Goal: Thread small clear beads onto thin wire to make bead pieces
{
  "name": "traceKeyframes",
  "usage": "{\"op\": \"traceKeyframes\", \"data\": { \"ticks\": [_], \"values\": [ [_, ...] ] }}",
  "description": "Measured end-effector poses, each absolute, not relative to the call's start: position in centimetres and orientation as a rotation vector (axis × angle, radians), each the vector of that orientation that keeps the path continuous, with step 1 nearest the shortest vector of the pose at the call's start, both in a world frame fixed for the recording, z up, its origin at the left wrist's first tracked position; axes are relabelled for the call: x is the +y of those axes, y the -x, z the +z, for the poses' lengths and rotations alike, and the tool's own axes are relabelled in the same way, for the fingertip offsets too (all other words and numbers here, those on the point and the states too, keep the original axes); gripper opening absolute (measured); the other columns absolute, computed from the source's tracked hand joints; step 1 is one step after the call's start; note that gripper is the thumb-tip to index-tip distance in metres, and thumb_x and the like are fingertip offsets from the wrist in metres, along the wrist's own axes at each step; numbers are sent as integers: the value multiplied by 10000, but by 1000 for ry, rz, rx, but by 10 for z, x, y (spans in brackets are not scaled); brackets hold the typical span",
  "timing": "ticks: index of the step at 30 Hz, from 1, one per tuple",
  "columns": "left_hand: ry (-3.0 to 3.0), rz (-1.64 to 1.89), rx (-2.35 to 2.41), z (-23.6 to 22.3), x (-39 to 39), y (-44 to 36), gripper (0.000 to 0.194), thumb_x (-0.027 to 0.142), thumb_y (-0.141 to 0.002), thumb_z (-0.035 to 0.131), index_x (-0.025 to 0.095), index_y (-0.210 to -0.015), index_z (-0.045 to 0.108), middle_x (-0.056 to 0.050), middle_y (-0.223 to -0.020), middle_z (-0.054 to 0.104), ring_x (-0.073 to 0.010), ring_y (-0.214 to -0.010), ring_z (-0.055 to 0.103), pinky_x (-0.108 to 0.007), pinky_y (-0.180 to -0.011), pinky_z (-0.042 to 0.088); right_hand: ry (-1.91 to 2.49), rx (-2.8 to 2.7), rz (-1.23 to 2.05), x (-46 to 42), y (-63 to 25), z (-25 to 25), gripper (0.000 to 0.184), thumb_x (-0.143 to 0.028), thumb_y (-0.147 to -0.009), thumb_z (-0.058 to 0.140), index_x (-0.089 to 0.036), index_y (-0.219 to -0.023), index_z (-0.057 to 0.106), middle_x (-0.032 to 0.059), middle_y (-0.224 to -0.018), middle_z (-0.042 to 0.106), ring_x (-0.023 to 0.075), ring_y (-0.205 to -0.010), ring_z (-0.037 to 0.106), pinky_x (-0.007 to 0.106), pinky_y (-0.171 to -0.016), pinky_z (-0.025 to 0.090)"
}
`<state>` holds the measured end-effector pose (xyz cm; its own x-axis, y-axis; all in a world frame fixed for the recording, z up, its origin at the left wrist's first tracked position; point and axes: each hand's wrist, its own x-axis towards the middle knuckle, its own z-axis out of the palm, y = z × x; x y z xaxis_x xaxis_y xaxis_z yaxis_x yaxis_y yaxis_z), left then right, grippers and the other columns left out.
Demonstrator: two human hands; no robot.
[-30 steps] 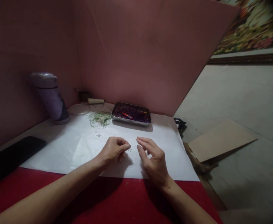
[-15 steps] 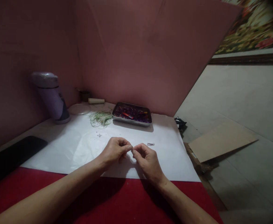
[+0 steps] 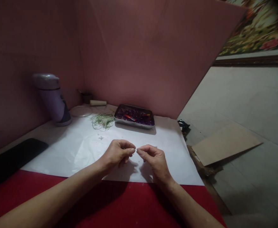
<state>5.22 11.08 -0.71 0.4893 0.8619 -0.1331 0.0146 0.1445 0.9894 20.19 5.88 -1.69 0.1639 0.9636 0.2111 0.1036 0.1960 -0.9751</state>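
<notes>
My left hand (image 3: 118, 153) and my right hand (image 3: 153, 157) hover just above the white paper sheet (image 3: 81, 145), fingertips nearly touching. Both are pinched closed on something tiny that I cannot make out. A few tiny beads (image 3: 100, 137) lie on the paper to the left of my left hand. Behind my hands stands a metal tray (image 3: 134, 116) filled with purple and red beads, with a tangle of greenish thread (image 3: 102, 121) to its left.
A lilac flask (image 3: 52, 98) stands at the back left, near a thread spool (image 3: 97, 102) and a clear round lid (image 3: 81, 111). A black flat object (image 3: 12, 157) lies at the left. Pink boards wall in the table. Cardboard (image 3: 224, 143) lies on the floor to the right.
My right hand was open a second ago; it has closed into a pinch and come up to my left hand's fingertips. It now covers the small clip seen on the paper half a second ago.
</notes>
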Motion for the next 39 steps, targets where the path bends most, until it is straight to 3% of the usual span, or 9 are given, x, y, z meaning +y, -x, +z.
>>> {"op": "traceKeyframes", "data": {
  "ticks": [5, 10, 13, 16, 22, 27, 34, 39],
  "values": [
    [-1377, 497, 876, -8, 104, -55, 258, 211, -652, 614, 112, -890, 623, 76, -396, 458, -62, -295, 368, -177, -302, 238, 1137, -1167, 862, 59, -202, -16, 79, -250, -702, 676, -176, -675, 675, -24, -635, 605, 107, -623, 510, 229, -623, 400],
    [-1556, 449, 915, -12, 100, -55, 68, 168, -642, 564, 122, -640, 613, 71, -390, 416, -51, -324, 351, -176, -332, 246, 1092, -1032, 952, 59, -202, -14, 83, -248, -688, 695, -169, -713, 690, 16, -690, 658, 117, -636, 545, 226, -572, 398],
    [-1591, 456, 896, -14, 101, -55, 85, 197, -662, 547, 135, -640, 600, 76, -389, 398, -59, -330, 354, -179, -336, 244, 971, -951, 1151, 60, -202, -16, 102, -267, -713, 676, -176, -758, 668, 50, -761, 687, 147, -666, 595, 218, -500, 382],
    [-1589, 474, 866, -15, 102, -55, 110, 229, -678, 550, 137, -636, 593, 83, -387, 370, -54, -327, 332, -180, -338, 228, 924, -991, 1242, 59, -201, -18, 124, -282, -725, 666, -175, -784, 647, 34, -691, 676, 105, -521, 542, 216, -468, 372],
    [-1393, 607, 971, -8, 110, -52, 183, 308, -655, 629, 136, -638, 568, 67, -382, 428, -51, -296, 335, -179, -316, 200, 1095, -1142, 975, 55, -200, -15, 120, -259, -751, 631, -159, -804, 593, -7, -590, 626, 64, -447, 398, 199, -448, 331],
    [-1152, 693, 929, -3, 117, -47, 234, 328, -651, 669, 122, -642, 558, 59, -378, 438, -17, -290, 251, -180, -330, 123, 1199, -1230, 818, 54, -201, -14, 126, -271, -767, 588, -158, -721, 558, 13, -609, 630, 79, -460, 433, 210, -451, 369],
    [-993, 714, 833, -3, 117, -48, 152, 133, -619, 649, 74, -752, 602, 7, -476, 523, -29, -359, 355, -190, -403, 209, 1237, -1276, 751, 53, -201, -18, 90, -233, -789, 545, -177, -855, 521, 17, -669, 653, 105, -512, 501, 238, -525, 436],
    [-1004, 689, 778, -10, 121, -47, 200, 175, -647, 647, 94, -825, 604, 15, -523, 528, -36, -393, 379, -182, -399, 184, 1292, -1383, 639, 51, -201, -15, 113, -215, -805, 521, -184, -909, 488, 6, -667, 658, 113, -531, 528, 243, -559, 441]
  ]
}}
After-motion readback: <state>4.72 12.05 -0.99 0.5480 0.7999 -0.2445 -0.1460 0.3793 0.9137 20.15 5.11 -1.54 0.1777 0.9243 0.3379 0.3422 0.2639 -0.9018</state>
